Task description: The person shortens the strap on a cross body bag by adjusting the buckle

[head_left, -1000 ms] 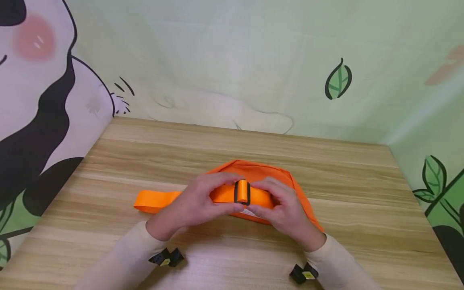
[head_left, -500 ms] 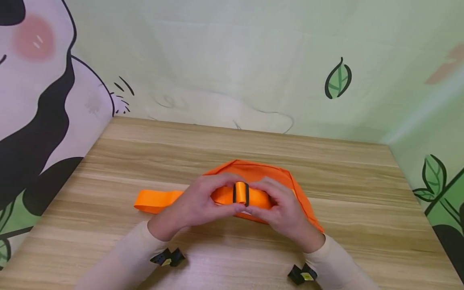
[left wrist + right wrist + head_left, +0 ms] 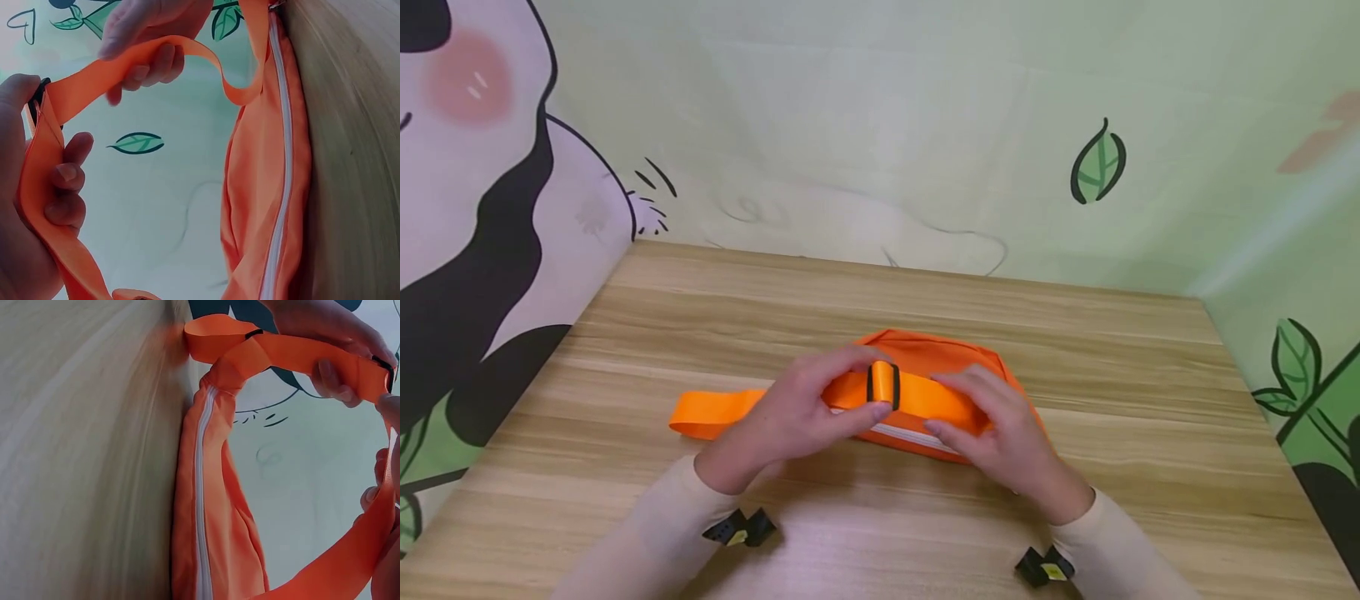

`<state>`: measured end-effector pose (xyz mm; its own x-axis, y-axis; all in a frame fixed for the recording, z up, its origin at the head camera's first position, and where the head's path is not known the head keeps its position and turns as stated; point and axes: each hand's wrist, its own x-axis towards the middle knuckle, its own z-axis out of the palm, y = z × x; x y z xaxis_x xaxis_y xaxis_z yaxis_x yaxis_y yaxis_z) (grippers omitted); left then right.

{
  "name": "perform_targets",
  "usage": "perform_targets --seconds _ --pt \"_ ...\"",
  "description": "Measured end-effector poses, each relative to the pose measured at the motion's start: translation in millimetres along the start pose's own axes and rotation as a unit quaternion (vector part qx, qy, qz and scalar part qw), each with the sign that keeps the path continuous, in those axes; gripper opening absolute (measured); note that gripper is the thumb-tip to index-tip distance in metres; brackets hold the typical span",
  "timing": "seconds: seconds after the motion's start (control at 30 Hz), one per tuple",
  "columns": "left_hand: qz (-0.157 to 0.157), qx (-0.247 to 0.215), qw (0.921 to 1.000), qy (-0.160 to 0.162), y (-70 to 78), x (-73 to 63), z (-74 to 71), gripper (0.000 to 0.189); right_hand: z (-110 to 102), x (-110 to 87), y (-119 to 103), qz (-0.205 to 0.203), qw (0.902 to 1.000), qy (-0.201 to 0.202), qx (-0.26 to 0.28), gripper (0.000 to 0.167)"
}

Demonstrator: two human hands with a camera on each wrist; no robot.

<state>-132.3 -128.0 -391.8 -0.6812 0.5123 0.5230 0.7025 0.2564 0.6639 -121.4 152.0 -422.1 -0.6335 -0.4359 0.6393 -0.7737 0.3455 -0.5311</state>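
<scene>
An orange waist bag with a white zipper stands on its side on the wooden table. Its orange strap arches up off the bag, threaded through a black slider buckle. My left hand grips the strap at the buckle, thumb and index finger at the buckle's edges. To the right, my right hand holds the strap between thumb and fingers, apart from the buckle. In the left wrist view, the fingers of the right hand curl behind the strap. A strap loop lies left of my left hand.
The wooden table ends at a pale green wall with painted leaves. A painted panda covers the left wall. Small black devices are fixed at both sleeves.
My right hand has slid right along the strap, away from the buckle. The left hand and buckle have shifted slightly left and up. More of the zipper shows.
</scene>
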Motion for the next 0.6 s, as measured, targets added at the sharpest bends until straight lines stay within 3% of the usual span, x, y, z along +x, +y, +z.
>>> perform_targets --seconds 0.47,0.6 --pt "0.019 -0.022 0.9994 -0.016 -1.6 0.7 6.7 0.044 14.7 5.0 -5.7 -0.004 0.9994 -0.007 0.034 0.049" --pt "0.006 -0.022 0.9992 -0.032 2.0 2.6 9.7 0.046 17.1 9.8 -9.3 -0.021 0.9993 -0.009 0.03 0.05"
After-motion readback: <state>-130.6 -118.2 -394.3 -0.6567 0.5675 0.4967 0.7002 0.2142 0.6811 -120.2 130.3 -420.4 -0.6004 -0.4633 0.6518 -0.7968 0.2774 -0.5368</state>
